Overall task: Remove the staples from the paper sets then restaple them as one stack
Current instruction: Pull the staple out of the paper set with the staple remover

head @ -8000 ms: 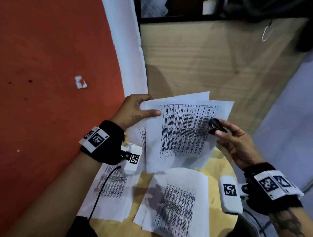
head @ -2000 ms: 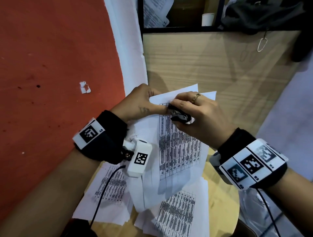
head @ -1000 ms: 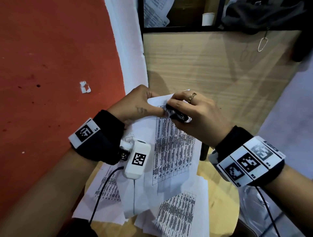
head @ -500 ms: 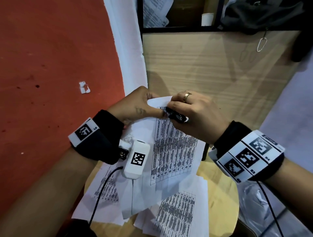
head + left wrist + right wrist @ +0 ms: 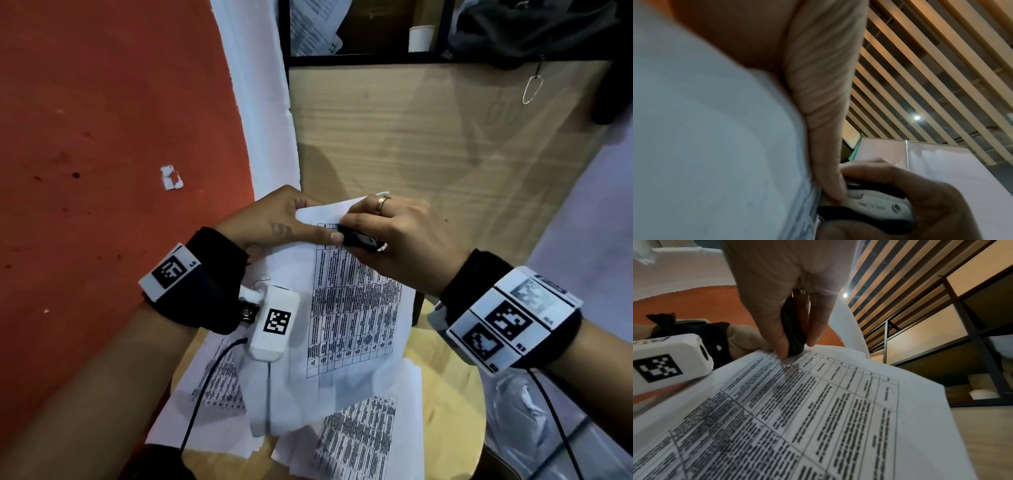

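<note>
Up above the round wooden table (image 5: pixel 442 387), a paper set (image 5: pixel 356 308) is pinched at its top corner by the left hand (image 5: pixel 274 222) — and a small black staple remover (image 5: pixel 359 240) is squeezed against that corner by the right hand (image 5: pixel 404 236). More printed sheets (image 5: pixel 359 442) are spread on the table.

Printed paper set (image 5: pixel 352 308) held tilted above the table, black staple remover (image 5: pixel 359 240) at its top corner
</note>
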A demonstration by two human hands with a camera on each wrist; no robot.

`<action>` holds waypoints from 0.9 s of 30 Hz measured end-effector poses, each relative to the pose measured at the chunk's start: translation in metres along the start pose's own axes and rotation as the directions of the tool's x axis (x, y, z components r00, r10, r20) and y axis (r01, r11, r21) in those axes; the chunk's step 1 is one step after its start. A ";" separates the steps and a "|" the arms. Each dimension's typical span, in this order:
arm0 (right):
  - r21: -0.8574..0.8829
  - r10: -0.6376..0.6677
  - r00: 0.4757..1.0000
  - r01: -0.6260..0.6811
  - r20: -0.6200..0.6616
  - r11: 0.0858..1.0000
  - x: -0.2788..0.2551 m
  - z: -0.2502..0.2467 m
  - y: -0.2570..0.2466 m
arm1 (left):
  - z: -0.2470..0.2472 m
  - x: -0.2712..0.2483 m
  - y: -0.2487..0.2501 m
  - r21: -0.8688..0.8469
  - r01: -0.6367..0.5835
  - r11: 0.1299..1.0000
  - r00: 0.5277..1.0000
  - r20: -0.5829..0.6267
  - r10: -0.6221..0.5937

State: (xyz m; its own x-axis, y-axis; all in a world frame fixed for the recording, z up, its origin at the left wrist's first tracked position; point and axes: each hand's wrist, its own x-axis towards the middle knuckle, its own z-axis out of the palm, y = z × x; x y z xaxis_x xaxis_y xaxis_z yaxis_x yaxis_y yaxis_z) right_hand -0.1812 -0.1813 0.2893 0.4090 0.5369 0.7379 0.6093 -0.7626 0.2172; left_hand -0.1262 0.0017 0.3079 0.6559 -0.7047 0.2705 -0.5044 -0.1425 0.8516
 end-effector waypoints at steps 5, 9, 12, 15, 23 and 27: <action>0.030 0.066 0.997 -0.065 -0.028 0.997 -0.002 0.000 -0.002 | 0.002 0.001 -0.004 -0.056 -0.011 0.998 0.998 -0.060 0.008; 0.045 0.083 0.996 -0.082 -0.030 0.996 -0.002 0.001 -0.003 | 0.006 0.001 -0.006 -0.040 -0.015 0.999 0.992 -0.123 0.010; 0.067 0.097 0.994 -0.094 -0.050 0.993 -0.002 0.002 -0.004 | 0.007 -0.001 -0.006 -0.059 -0.004 0.998 0.991 -0.131 -0.004; 0.154 0.175 0.981 -0.161 -0.083 0.975 -0.003 0.003 -0.006 | 0.007 -0.005 -0.007 -0.141 -0.006 0.990 0.989 -0.147 -0.015; 0.333 0.432 0.897 -0.382 -0.090 0.862 -0.007 0.006 -0.008 | 0.010 -0.007 -0.013 -0.123 -0.019 0.992 0.971 -0.237 -0.010; 0.639 0.715 0.693 -0.594 0.097 0.489 -0.006 0.005 -0.008 | 0.007 -0.006 -0.017 -0.086 0.013 0.996 0.959 -0.280 -0.037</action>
State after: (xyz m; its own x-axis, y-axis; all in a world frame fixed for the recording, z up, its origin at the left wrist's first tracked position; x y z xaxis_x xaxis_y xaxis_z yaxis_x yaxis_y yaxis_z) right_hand -0.1854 -0.1764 0.2801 0.7848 -0.1382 0.6042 0.4887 -0.4615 -0.7404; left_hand -0.1259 0.0031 0.2889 0.8051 -0.4759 0.3540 -0.4457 -0.0916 0.8905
